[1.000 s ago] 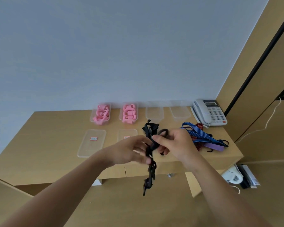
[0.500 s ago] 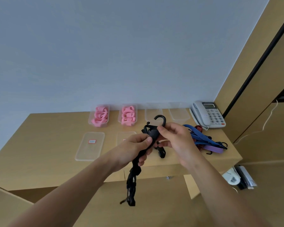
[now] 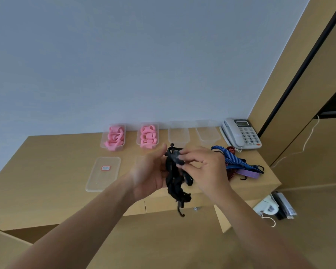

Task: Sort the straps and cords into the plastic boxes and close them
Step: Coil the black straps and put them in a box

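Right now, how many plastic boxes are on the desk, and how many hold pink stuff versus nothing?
Boxes with pink straps: 2, the left one and the one beside it
Empty boxes: 2, one and another nearer the phone
Loose lid lying flat, clearly seen: 1
Total boxes: 4

One head-worn wide-angle view looked forward and down from above the wooden desk (image 3: 47, 171), close to the left hand (image 3: 149, 173) and right hand (image 3: 206, 167) at frame centre. The wall (image 3: 144, 55) filled the upper frame; a cabinet (image 3: 308, 94) edged the right.
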{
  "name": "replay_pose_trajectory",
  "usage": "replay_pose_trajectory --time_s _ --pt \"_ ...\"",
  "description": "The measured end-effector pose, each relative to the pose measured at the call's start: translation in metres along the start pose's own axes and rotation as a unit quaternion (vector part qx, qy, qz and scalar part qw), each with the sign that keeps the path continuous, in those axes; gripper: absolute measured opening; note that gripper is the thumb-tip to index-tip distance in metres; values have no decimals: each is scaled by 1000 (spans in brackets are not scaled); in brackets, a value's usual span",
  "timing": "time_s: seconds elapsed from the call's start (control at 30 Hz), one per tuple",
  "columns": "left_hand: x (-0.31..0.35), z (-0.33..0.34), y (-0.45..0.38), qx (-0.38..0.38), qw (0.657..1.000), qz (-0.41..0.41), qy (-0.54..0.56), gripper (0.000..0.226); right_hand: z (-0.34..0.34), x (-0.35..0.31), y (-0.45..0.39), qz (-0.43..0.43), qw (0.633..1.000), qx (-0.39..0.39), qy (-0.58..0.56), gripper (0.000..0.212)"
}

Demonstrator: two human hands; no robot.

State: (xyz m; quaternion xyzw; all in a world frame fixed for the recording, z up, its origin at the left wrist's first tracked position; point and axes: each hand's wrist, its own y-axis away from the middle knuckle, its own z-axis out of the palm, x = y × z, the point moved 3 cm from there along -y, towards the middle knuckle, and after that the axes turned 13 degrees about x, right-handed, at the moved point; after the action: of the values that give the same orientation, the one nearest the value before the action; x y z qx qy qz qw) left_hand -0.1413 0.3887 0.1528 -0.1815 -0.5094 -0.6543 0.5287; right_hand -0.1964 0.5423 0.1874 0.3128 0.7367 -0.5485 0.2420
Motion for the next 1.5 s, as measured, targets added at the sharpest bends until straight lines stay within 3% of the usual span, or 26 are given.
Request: replay_pose_trajectory --time_s 0.2,0.37,0.43,0.5,0.6,0.7,0.83,1.0,1.17,1.3,1.5 --pt "7 -1 5 -52 997 42 -44 42 -1 -7 9 -154 981 -34 110 24" --pt "6 3 10 -93 988 64 -104 46 -8 -7 12 -138 983 -38 115 31" --pt "5 5 12 -94 987 76 -102 42 -11 -6 11 -62 995 -26 69 38" --pt "6 6 14 -94 987 85 -97 44 -14 -2 10 74 997 -11 4 46" --pt "7 9 17 -95 986 95 -93 48 -12 8 10 258 956 -95 -105 43" --pt "5 12 20 -95 988 91 -85 52 -11 9 14 342 901 -176 -203 32" --pt "1 13 23 -85 986 97 -106 47 -8 9 19 342 908 -154 -186 30" --pt "-3 17 27 -82 996 41 -22 37 -10 9 19 354 909 -78 -206 16" --pt "-14 14 30 -57 993 -5 -104 51 -16 9 20 362 904 -34 -226 20" --pt "-17 14 33 -44 995 5 -94 44 -19 6 21 353 903 -21 -246 12" --pt "-24 16 35 -29 992 23 -122 29 -24 -3 19 267 942 21 -202 22"
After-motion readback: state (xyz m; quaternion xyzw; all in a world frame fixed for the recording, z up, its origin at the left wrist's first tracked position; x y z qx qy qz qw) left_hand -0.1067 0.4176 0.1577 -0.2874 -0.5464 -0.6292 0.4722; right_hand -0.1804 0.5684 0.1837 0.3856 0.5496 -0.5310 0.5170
